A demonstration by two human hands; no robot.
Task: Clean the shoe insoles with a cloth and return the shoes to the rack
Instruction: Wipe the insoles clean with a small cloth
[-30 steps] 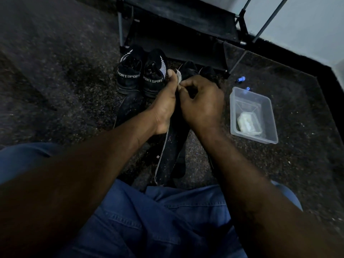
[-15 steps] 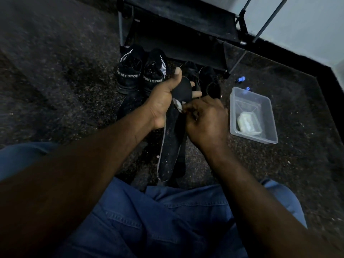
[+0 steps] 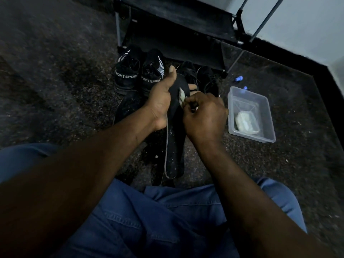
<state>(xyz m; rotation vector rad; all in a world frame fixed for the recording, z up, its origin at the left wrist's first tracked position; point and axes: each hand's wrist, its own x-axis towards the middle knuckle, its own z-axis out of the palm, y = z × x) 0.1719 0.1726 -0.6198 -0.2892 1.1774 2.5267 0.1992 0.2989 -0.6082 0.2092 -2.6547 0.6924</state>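
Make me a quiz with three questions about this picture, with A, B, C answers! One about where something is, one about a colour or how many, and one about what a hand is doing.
1. Where is the clear plastic tub?
A. On the rack
B. On the floor, to the person's right
C. On the person's lap

2. How many shoes say SPORT on the heel?
A. Two
B. Four
C. None

3. What is the left hand doing?
A. Resting flat on the floor
B. Reaching into the tub
C. Gripping the black insole

Answers:
1. B, the tub sits on the dark floor, right of both hands.
2. A, the SPORT shoes are a pair, side by side in front of the rack.
3. C, its thumb and fingers wrap the insole's top while the right hand presses a small white cloth on it.
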